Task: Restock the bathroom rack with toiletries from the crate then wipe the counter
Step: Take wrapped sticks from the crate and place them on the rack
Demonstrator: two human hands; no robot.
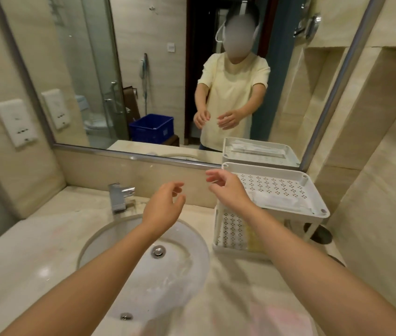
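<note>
White rack point(279, 186) just beside right hand point(229, 190), left hand point(164, 206) near, fingers point(213, 178) loosely spread

both hands point(193, 200) empty over sink point(100, 241), white rack point(313, 187) at right

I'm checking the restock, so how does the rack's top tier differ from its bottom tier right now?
The top tier holds white wrapped packets lying flat near its front; the bottom tier holds yellowish items. The top tier is mostly in view; the bottom tier is partly hidden beneath it. Both are white perforated plastic.
</note>
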